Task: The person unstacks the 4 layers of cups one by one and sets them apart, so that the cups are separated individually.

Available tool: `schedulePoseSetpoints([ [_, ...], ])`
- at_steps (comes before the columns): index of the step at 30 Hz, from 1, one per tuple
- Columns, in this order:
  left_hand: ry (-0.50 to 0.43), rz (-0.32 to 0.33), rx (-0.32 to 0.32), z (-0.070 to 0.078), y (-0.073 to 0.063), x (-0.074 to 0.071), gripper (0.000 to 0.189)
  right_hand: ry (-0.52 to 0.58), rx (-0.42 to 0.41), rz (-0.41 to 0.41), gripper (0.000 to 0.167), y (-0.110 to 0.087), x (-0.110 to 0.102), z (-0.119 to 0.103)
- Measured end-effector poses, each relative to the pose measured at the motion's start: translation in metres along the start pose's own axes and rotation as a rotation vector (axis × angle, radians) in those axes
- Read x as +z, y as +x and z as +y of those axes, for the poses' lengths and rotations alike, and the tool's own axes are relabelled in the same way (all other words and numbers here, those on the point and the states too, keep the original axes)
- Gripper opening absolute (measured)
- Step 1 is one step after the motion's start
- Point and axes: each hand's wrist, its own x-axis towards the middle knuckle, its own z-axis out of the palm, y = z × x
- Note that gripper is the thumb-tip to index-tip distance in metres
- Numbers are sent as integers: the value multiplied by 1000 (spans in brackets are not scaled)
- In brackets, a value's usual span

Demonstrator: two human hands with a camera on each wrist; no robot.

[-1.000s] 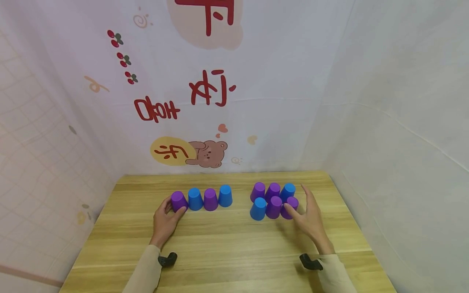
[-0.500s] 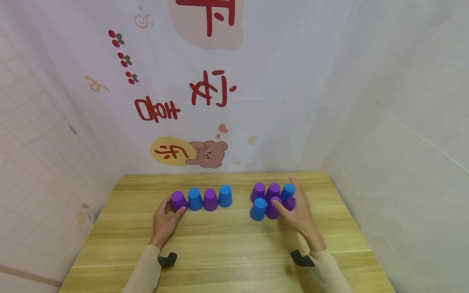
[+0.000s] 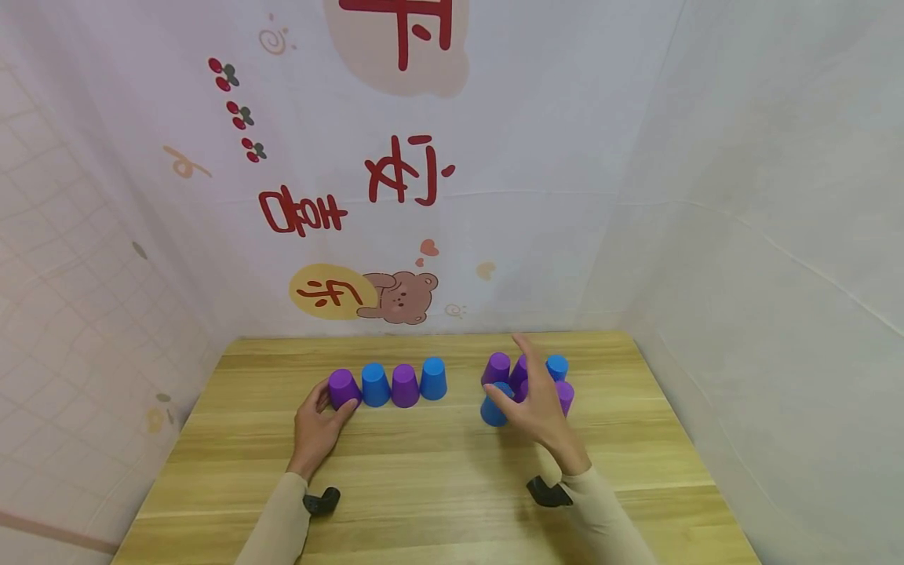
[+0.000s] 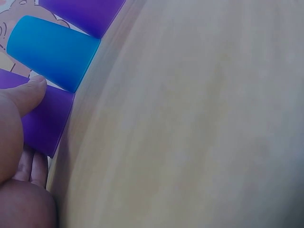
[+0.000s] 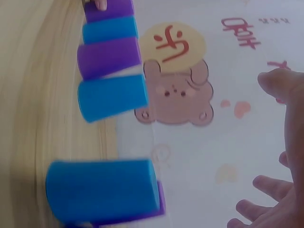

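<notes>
At the left of a wooden table (image 3: 424, 486), a person's left hand (image 3: 319, 431) holds an upturned purple cup (image 3: 344, 388) between thumb and fingers, the end piece of a row of four. Close to its right, also upside down, stand a blue cup (image 3: 375, 384), a second purple cup (image 3: 405, 386) and a second blue cup (image 3: 434, 379). Across a gap to the right, the right hand (image 3: 540, 408), fingers spread wide and holding nothing, hovers over six more upturned cups in two rows, partly hiding some of them. Its thumb crosses in front of the near row's left blue cup (image 3: 493, 412); behind that stands a purple one, while a third blue cup (image 3: 557, 367) shows at the far right corner. Both pale sleeves (image 3: 275, 518) carry black wrist mounts (image 3: 322, 502). On the far side hangs a white cloth (image 3: 537, 259) printed with a brown bear (image 3: 406, 298) and red characters (image 3: 401, 171).
</notes>
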Motion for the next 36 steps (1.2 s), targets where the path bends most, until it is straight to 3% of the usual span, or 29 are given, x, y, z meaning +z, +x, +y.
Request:
schedulePoseSetpoints([
  [18,-10,2,-4,0,-1,0,77,75,-45,-79,96,17,72,-26],
  [28,-10,-6,-18,-1,-1,0,77,134,86,-61,79,22,103,-22],
  [36,-10,-10,-6,1,0,-1,78,145,118,-43,71,24,125,-12],
])
